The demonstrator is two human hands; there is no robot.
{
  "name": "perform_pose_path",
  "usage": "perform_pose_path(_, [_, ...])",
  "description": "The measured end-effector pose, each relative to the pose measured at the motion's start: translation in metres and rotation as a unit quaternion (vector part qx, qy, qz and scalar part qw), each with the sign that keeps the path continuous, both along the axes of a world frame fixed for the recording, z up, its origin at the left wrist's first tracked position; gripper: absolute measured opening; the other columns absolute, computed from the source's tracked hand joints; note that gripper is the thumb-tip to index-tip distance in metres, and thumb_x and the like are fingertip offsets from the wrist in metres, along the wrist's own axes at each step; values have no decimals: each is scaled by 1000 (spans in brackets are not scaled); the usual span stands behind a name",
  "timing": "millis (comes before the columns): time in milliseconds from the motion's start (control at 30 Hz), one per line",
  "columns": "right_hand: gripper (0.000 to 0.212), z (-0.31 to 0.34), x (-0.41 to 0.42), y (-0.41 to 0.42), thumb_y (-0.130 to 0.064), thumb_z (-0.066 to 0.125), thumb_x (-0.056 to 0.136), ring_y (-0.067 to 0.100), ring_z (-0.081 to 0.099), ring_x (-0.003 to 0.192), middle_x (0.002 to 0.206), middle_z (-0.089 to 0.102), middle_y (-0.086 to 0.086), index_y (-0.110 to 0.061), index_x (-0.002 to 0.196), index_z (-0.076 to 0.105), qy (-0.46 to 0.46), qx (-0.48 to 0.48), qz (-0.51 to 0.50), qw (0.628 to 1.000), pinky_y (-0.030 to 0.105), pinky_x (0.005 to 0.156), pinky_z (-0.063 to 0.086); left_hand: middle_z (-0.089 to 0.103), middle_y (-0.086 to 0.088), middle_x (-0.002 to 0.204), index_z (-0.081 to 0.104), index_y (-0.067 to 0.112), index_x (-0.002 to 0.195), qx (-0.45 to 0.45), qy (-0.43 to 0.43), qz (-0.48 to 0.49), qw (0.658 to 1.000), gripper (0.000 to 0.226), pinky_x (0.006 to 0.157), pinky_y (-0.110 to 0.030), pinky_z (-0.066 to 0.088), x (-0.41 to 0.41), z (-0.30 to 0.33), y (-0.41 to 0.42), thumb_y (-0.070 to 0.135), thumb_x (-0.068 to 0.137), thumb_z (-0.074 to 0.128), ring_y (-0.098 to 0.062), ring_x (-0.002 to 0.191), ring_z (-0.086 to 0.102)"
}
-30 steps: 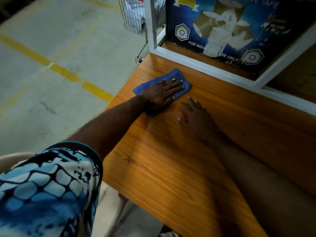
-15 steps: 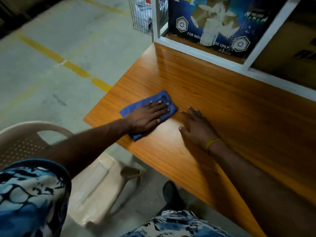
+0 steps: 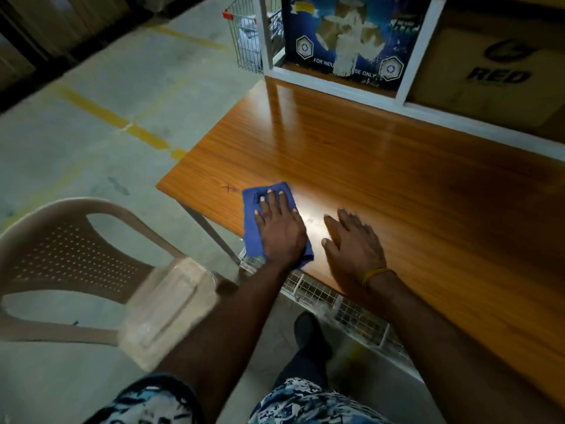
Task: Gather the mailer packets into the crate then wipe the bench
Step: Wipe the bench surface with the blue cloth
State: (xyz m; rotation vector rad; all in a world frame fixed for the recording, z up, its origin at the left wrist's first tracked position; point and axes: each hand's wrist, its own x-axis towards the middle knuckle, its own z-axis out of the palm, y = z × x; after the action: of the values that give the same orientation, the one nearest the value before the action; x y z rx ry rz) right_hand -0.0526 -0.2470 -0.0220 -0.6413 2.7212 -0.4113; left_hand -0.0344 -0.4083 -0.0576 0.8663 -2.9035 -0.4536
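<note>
A blue cloth [image 3: 253, 206] lies on the wooden bench [image 3: 382, 179] at its near edge, close to the left corner. My left hand [image 3: 279, 228] presses flat on the cloth with straight fingers. My right hand [image 3: 354, 240] rests flat on the bare bench just right of it, a yellow band on its wrist. A wire crate [image 3: 324, 296] shows under the bench's near edge. No mailer packets can be made out.
A beige plastic chair [image 3: 70, 255] stands at the left, close to the bench corner. A white shelf frame [image 3: 406, 50] with a blue box [image 3: 348, 35] and a brown carton [image 3: 495, 75] borders the bench's far side. A wire trolley [image 3: 247, 41] stands beyond on the concrete floor.
My left hand has dragged the blue cloth from the bench's far left corner towards me to the near edge. My right hand has stayed flat on the bench beside it.
</note>
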Motion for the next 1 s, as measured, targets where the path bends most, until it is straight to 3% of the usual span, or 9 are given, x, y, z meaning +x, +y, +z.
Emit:
perform_pose_path(167, [60,-3,-11,18,-51,34,101,24,3,152,166,2,-1,-36,156,15,6,21,-28,999,44,122,5,14,-14,164,20,10,157,-5,10,75,997,58,121,-52,7,-31,-5,15,35,105,26,-32,152,10])
perform_pose_path(433, [61,-8,-54,13,-52,33,100,25,0,153,166,0,0,-36,156,14,6,31,-39,999,45,121,5,26,-15,160,33,9,153,0,32,112,993,56,119,-54,13,-123,-10,11,35,103,33,-33,149,21])
perform_pose_path(700, [61,-13,-125,7,-52,33,100,21,-5,153,166,-5,-5,-38,156,12,-11,22,-66,998,44,123,4,27,-16,160,33,9,152,10,56,87,995,56,119,-56,12,-232,-16,2,33,102,31,-35,149,21])
perform_pose_path(833, [61,-10,-152,6,-51,37,100,19,-6,152,165,-7,-7,-38,155,15,-21,14,-77,997,43,123,4,14,-15,164,22,9,156,27,40,54,997,56,120,-53,2,-282,-12,4,32,105,28,-33,152,8])
perform_pose_path(1000, [63,-12,-172,9,-54,35,100,19,-7,152,165,-9,-7,-39,156,10,-9,19,-64,998,42,123,4,10,-14,164,19,9,157,28,22,12,999,57,121,-53,1,-332,-5,9,33,105,26,-33,152,6])
